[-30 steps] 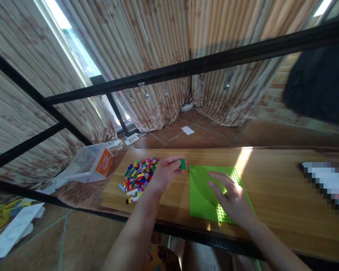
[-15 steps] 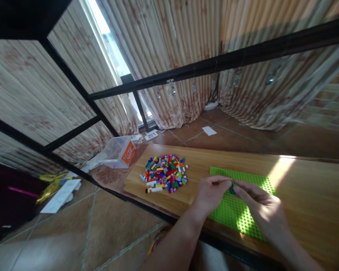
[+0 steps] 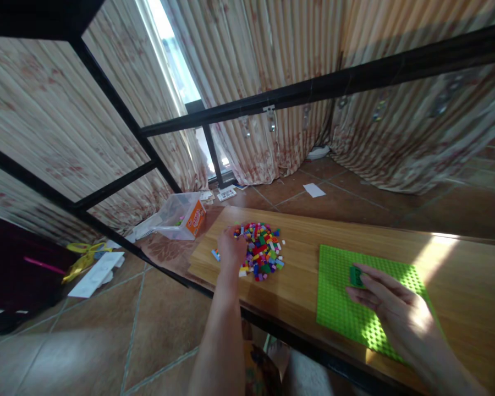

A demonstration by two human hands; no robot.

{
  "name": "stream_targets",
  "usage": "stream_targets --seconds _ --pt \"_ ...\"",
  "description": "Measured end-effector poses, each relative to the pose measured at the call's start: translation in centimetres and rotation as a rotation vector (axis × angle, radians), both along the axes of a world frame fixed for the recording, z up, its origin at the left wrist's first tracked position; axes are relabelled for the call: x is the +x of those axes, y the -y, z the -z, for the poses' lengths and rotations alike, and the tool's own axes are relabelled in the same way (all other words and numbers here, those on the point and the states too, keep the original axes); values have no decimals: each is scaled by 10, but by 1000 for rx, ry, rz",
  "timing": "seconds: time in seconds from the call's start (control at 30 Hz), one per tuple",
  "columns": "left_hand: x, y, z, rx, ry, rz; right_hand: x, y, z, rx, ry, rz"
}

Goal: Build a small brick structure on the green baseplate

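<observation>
Head view: with the green brick (image 3: 356,277) pinched in the right hand (image 3: 391,301) over the light-green baseplate (image 3: 333,300), work the left hand (image 3: 231,247), with a grip too hidden to tell, gently at the left edge of the brick pile (image 3: 264,250) to avoid scattering it.

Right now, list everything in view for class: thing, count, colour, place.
Table: one, brown, foreground
Brick pile: one, multicoloured, on table's left
Baseplate: one, lime green, on table
Green piece: one, dark green, over baseplate
Box: one, clear, orange label, left of table
Floor: one, brown tiles, around table
White papers: several, white, on floor
Yellow item: one, yellow, floor at left
Curtains: several, cream with reddish pattern, background
Frame bars: several, black, before curtains
Left hand: one, bare, at pile
Right hand: one, bare, holding green piece
</observation>
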State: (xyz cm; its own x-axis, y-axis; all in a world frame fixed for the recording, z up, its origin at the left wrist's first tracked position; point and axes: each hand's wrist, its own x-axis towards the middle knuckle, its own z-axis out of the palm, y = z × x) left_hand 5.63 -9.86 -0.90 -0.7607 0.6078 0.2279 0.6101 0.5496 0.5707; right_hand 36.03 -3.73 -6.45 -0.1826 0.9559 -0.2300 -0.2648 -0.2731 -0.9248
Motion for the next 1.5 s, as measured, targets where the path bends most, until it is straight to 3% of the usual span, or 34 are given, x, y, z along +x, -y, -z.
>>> stream_targets --seconds 0.13,0.27,0.57,0.67,0.8,0.9,1.0,1.07,1.13,1.27,1.4,1.5 --pt "-24 4 14 -196 -79 20 2 0 -4 -91 -20 -36" --pt "-25 -5 23 -233 -143 11 0 1 -9 -144 -48 -44" --pt "-26 -12 28 -283 -155 -7 5 -2 -6 -106 -67 -43" --pt "-27 -9 23 -216 -159 -15 6 -3 -5 -102 -64 -42" --pt "-11 -6 6 34 -70 -30 7 -4 -4 -86 -51 -31" --pt "31 -13 1 298 130 182 9 -8 -5 -54 -29 -9" --pt "88 -23 10 364 390 484 14 -15 -8 37 25 22" --pt "122 -29 17 260 498 615 21 -22 -10 127 119 36" --pt "145 -30 22 109 477 704 28 -27 -11 236 260 45" --pt "156 -31 25 -92 321 747 35 -32 -7 451 511 37" --pt "152 -39 28 -102 279 749 30 -29 3 714 722 48" --pt "151 -47 33 -75 262 752 25 -28 9 821 784 11"
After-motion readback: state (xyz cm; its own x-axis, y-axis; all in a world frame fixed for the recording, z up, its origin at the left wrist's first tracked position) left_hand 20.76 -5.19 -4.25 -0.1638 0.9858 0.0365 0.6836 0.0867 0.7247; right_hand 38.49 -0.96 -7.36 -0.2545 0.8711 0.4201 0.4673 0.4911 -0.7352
